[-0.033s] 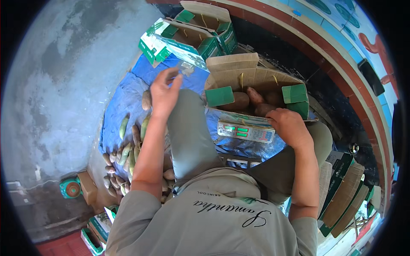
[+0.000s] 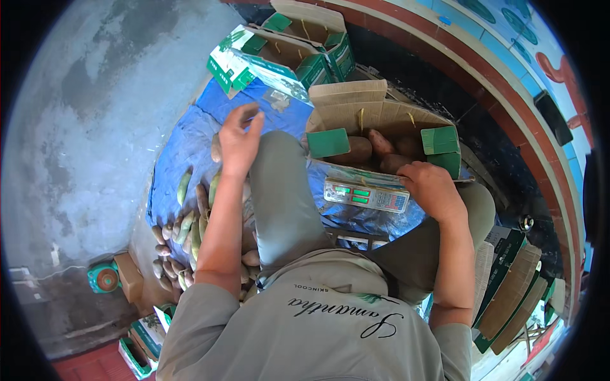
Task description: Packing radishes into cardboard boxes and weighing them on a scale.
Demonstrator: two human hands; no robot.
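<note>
Left hand (image 2: 238,141) lower, beside open carton (image 2: 381,114).

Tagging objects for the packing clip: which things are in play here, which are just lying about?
In play: left hand; right hand; open carton; sweet potatoes inside; weighing scale; loose pile.

Lying about: tape roll; flat cartons; rear cartons.

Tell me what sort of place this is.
Probably a produce packing spot on an outdoor concrete floor: an open carton of brown tubers sits on a digital weighing scale, and more produce lies heaped on a blue tarp, with flat cartons stacked nearby.
</note>
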